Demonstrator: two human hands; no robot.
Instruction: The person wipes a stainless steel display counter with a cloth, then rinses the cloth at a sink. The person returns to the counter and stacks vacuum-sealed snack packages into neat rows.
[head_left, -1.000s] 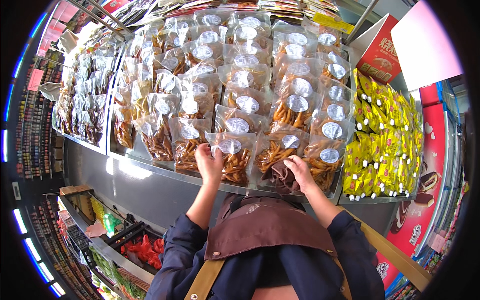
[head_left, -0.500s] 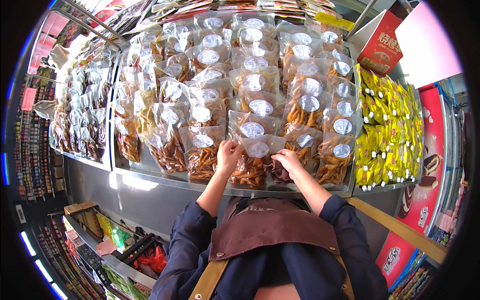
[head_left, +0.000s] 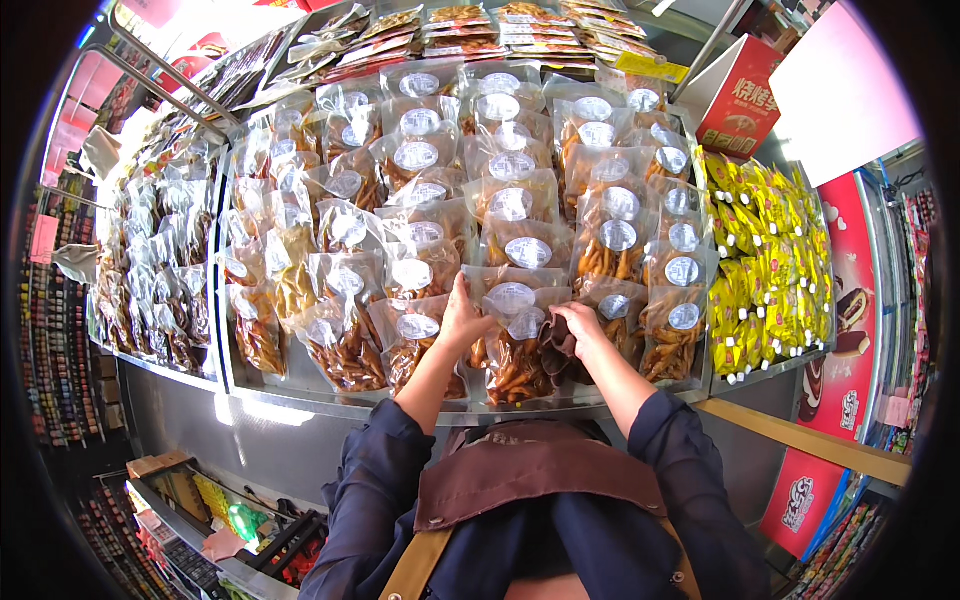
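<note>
Clear pouches of brown food that looks like chicken feet stand in rows on a metal display counter. My left hand [head_left: 462,322] is at the left edge of a front-row pouch [head_left: 516,372], fingers pointing away and thumb spread to the right. Between its thumb and fingers I see no thing gripped. My right hand [head_left: 585,338] is closed on a dark brown cloth [head_left: 556,345], which lies against the right side of that pouch. Just behind stands another pouch [head_left: 512,297] with a round pale label. The right fingertips are partly hidden by the cloth.
Yellow packets with white caps [head_left: 768,270] fill the right section, beside a red box [head_left: 738,97]. Darker pouches [head_left: 150,270] stand in the left section. The counter's metal front edge [head_left: 340,407] runs before me. Flat packs [head_left: 460,32] are stacked at the back.
The left hand has gone from a pinch to spread fingers. The front pouch now stands before the labelled one. The cloth in the right hand is bunched higher. The view has shifted slightly.
</note>
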